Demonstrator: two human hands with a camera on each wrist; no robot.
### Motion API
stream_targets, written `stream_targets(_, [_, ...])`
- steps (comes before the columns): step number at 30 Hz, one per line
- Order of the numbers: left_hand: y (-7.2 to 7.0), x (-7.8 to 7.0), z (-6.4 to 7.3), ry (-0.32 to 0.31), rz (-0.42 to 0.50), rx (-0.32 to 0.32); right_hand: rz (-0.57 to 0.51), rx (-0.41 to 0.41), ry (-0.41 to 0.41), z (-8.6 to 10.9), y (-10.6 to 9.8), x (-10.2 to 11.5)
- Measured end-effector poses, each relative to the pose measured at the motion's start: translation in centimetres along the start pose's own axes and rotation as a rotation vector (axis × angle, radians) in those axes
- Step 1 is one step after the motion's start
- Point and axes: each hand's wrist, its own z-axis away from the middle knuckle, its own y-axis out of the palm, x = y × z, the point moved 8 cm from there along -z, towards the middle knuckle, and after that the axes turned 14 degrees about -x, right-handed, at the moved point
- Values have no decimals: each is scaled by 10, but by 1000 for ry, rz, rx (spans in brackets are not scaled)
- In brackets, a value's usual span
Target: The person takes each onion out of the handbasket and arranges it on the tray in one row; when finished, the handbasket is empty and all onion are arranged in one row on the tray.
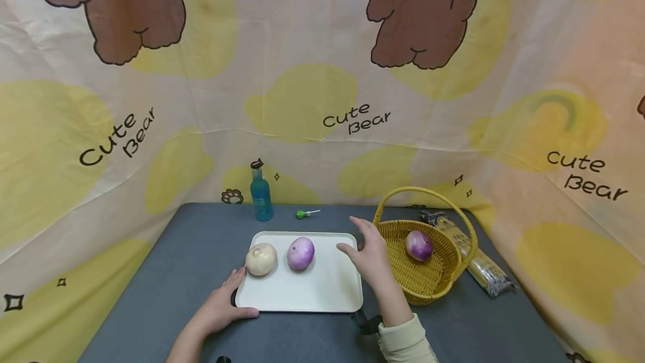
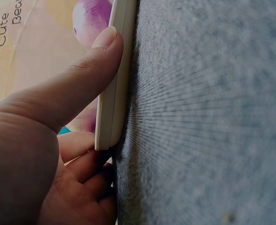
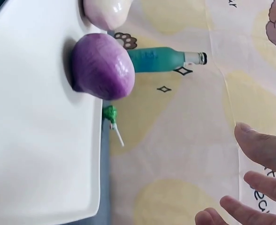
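Note:
A white rectangular tray [image 1: 312, 293] lies on the table, bearing a pale onion [image 1: 261, 259] at its left and a purple onion [image 1: 300, 254] nearer the middle. At the front-left corner, my left hand [image 1: 218, 308] holds the tray, thumb along the front edge and fingers at the left side; the thumb [image 2: 81, 77] against the tray's rim shows close in the left wrist view. My right hand [image 1: 372, 254] is over the tray's right edge with fingers spread and nothing in them. Another purple onion [image 1: 419, 245] sits inside the yellow woven basket [image 1: 423, 280], right of that hand.
Behind the tray stand a blue bottle [image 1: 261, 198] and a green lollipop [image 1: 301, 214] lying flat. A long clear packet [image 1: 486, 270] lies behind and right of the basket, whose tall handle arches up. A printed cloth [image 1: 307, 99] hangs along the table's back.

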Motion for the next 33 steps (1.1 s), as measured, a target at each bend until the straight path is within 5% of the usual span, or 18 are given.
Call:
stream_targets(14, [2, 3, -1, 3, -12, -3, 43, -39, 15, -8, -32, -23])
stream_targets(33, [3, 6, -2, -14, -9, -1, 91, -26, 139, -16, -59, -58])
